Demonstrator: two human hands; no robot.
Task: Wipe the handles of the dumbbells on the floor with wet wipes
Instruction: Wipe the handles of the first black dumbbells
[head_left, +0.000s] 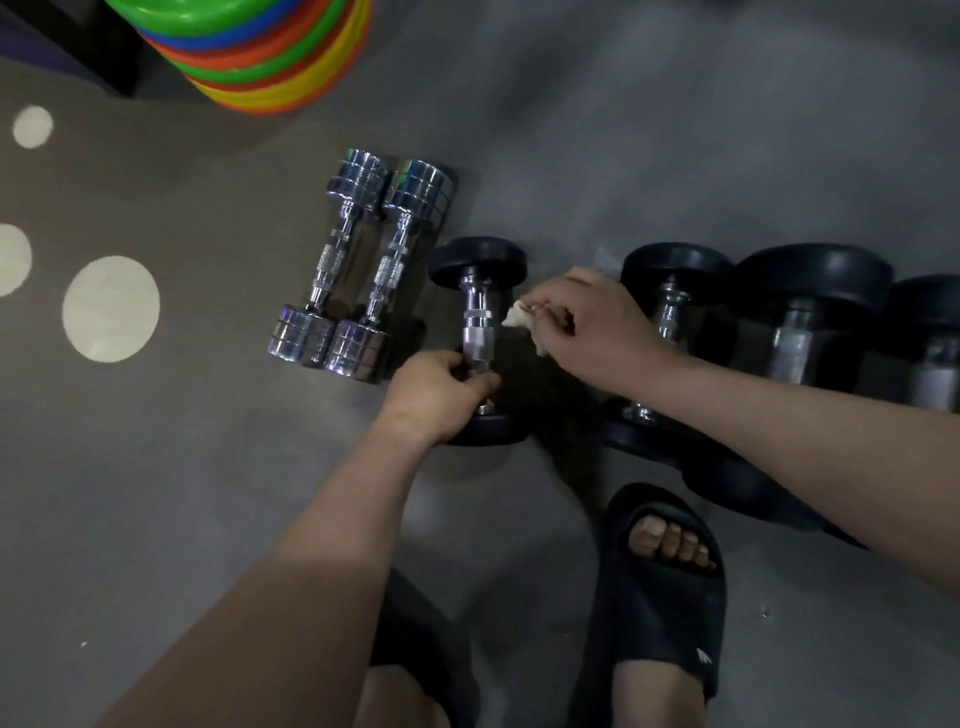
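left hand (441, 391) in middle of frame, fingers curled round low end of handle (479, 325) of black dumbbell (478, 262) | right hand (597, 322) pinches wet wipe (519, 315) just beside handle | risk: spot under left fingers may get missed; round dumbbell may roll toward slipper (665, 597) if let go

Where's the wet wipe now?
Head view, centre: the wet wipe is pinched in the right hand, beside the dumbbell handle gripped by the left hand.

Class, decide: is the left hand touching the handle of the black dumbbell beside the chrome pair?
Touching. The head view shows the left hand gripping the handle at its near end, fingers curled round it.
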